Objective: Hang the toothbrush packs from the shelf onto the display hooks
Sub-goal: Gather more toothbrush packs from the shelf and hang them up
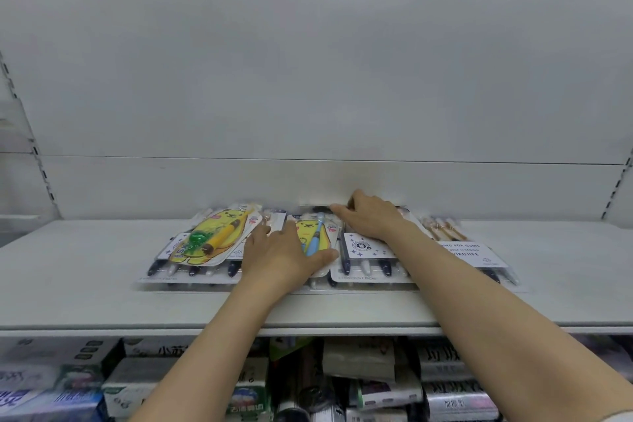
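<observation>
Several toothbrush packs lie flat in a row on the white shelf (85,277). My left hand (284,253) rests with straight fingers and spread thumb on a yellow cartoon pack holding a blue toothbrush (313,236). Left of it lies a similar pack with a yellow toothbrush and a green toy (212,236), on top of a dark-handled multipack (191,272). My right hand (370,216) reaches to the back wall, fingers curled over the top edge of another dark-handled multipack (366,260). A pack with a white label (469,253) lies at the far right.
A plain white back panel (308,79) rises behind the packs, with slotted uprights at both sides. Boxes and bags of goods (445,394) crowd the shelf below. More packaged goods stand on the shelf above.
</observation>
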